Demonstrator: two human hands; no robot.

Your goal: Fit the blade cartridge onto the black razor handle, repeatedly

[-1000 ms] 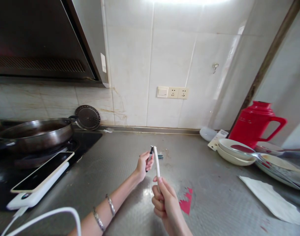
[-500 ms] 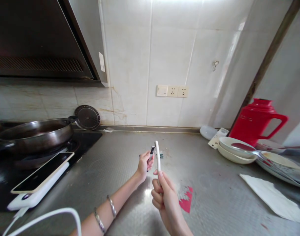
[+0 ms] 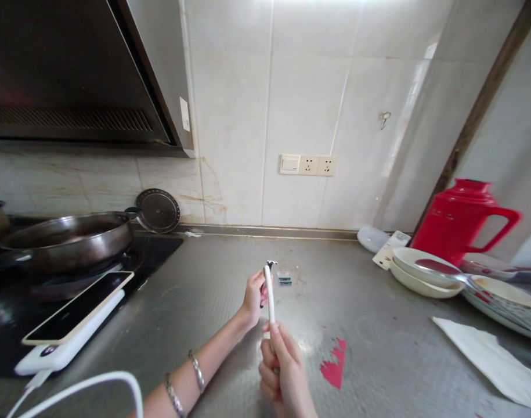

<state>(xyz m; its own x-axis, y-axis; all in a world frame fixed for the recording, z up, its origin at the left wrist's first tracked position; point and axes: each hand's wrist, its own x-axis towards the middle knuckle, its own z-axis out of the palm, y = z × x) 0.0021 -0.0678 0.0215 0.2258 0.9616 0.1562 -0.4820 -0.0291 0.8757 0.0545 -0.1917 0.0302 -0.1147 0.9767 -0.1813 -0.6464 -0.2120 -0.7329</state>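
Observation:
My left hand (image 3: pixel 253 296) is closed around the dark handle of what looks like a razor (image 3: pixel 271 264), its small T-shaped head pointing up. My right hand (image 3: pixel 282 363), nearer to me, grips a slim, slightly curved white stick (image 3: pixel 269 293) held almost upright. The stick's top end overlaps the razor just under its head, and I cannot tell if they touch. Part of the razor's handle is hidden by my left fingers and the stick. A small clear piece with dark green strips (image 3: pixel 285 280) lies on the metal counter (image 3: pixel 369 325), right of the razor.
A torn red patch (image 3: pixel 333 364) marks the counter. On the left, a pan (image 3: pixel 69 244) sits on the stove, with a phone (image 3: pixel 80 307) on a white power bank (image 3: pixel 69 342). Bowls (image 3: pixel 422 278), a red thermos (image 3: pixel 457 220) and a white paper (image 3: pixel 487 360) are at right.
My right hand has moved left and slightly down, bringing the white stick in front of the razor. The view has shifted slightly; my left hand keeps its hold.

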